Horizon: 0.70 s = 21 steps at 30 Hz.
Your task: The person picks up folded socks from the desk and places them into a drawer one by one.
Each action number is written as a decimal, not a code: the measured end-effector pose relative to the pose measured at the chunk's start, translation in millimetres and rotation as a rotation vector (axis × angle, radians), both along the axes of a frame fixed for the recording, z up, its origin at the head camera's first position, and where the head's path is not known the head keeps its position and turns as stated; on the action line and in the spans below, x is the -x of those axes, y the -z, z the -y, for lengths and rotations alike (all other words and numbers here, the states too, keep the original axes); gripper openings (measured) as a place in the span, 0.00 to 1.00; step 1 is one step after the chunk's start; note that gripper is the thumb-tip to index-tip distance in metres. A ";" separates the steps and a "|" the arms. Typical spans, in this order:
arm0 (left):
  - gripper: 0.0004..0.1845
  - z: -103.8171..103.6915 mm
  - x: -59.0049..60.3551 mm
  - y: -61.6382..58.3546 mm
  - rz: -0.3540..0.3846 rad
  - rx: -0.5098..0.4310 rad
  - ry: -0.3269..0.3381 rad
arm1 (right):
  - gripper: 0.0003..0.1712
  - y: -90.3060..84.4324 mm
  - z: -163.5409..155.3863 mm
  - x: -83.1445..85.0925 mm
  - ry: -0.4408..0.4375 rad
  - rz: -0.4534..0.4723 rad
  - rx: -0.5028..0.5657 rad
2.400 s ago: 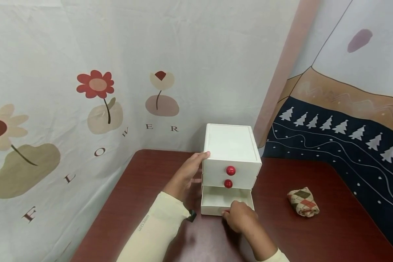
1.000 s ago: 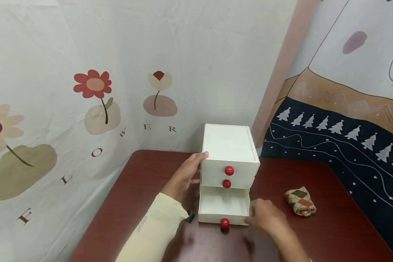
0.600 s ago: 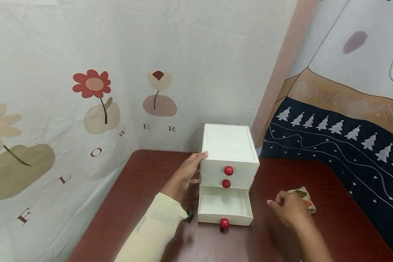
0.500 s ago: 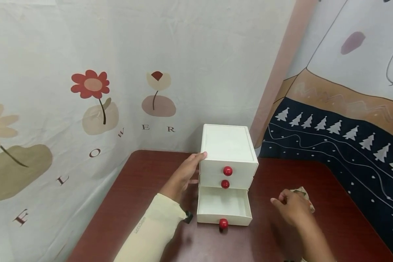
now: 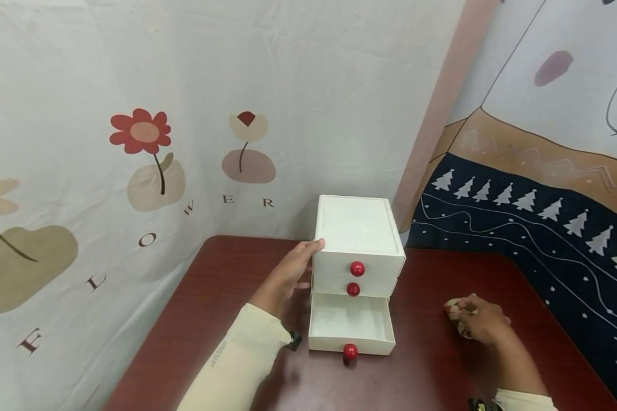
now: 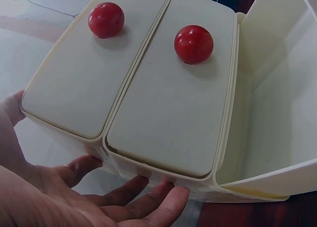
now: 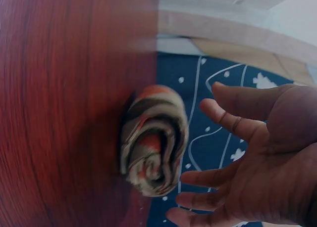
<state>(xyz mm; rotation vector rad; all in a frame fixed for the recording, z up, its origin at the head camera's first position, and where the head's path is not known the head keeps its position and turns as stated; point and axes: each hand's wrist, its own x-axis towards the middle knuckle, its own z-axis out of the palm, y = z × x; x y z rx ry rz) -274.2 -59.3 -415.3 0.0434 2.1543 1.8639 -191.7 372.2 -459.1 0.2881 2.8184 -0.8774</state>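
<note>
A white drawer unit (image 5: pixel 360 225) with round red knobs stands on the table. Its bottom drawer (image 5: pixel 326 343) is pulled out and nothing shows inside. My left hand (image 5: pixel 288 277) steadies the unit's left side, thumb at the top edge; in the left wrist view its fingertips (image 6: pixel 173 200) touch the side wall, not curled round it. Over to the right, my right hand (image 5: pixel 485 324) is above a rolled argyle-patterned cloth (image 5: pixel 453 309). The right wrist view shows the roll (image 7: pixel 153 143) on the table, with the fingers spread beside it and not closed round it.
The unit's upper two drawers are pushed in, with a top knob (image 5: pixel 357 268) and a middle knob (image 5: pixel 353 289). A dark red wooden table (image 5: pixel 236 262) lies beneath. Behind hangs a flower-printed curtain (image 5: pixel 308 85), and a dark blue tree-patterned cloth (image 5: pixel 519 228) at the right.
My right hand pulled the bottom drawer further out by its knob, let go, then moved right to the rolled cloth. My left hand has stayed at the unit's side.
</note>
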 end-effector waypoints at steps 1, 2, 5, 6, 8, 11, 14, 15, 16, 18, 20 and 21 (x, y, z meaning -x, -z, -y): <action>0.45 0.0 0.5 0.0 -0.002 0.008 -0.002 | 0.19 1.9 -3.0 2.0 -0.008 -0.005 0.008; 0.44 0.0 0.8 -0.3 -0.003 0.014 -0.002 | 0.18 3.5 -5.5 3.7 -0.012 -0.006 0.018; 0.44 -0.3 0.8 -1.2 0.008 0.025 -0.006 | 0.17 7.2 -11.4 8.4 -0.038 -0.003 0.073; 0.44 -0.5 0.7 -1.5 0.007 0.029 -0.009 | 0.18 8.2 -12.8 9.7 -0.042 0.004 0.101; 0.44 -0.7 0.2 -1.9 0.015 0.028 -0.011 | 0.19 8.9 -14.2 11.2 -0.046 0.018 0.148; 0.43 -1.4 0.0 -2.7 0.021 0.036 -0.019 | 0.20 9.3 -15.2 13.2 -0.044 0.032 0.195; 0.42 -0.9 0.8 -2.6 0.027 0.046 -0.014 | 0.20 12.2 -15.5 14.9 -0.031 0.045 0.245; 0.42 -0.4 0.8 -2.9 0.030 0.050 -0.008 | 0.21 14.1 -15.2 15.6 -0.026 0.048 0.265; 0.42 -0.1 1.0 -2.9 0.031 0.052 -0.002 | 0.22 16.2 -15.0 16.6 -0.020 0.050 0.275; 0.43 0.5 1.1 -3.5 0.035 0.055 0.008 | 0.24 20.3 -13.5 18.2 -0.008 0.048 0.292; 0.43 1.1 0.8 -4.6 0.050 0.054 0.008 | 0.27 23.2 -11.2 20.2 0.002 0.037 0.287; 0.44 1.1 0.9 -5.1 0.048 0.059 0.010 | 0.29 24.3 -9.8 21.0 0.007 0.028 0.279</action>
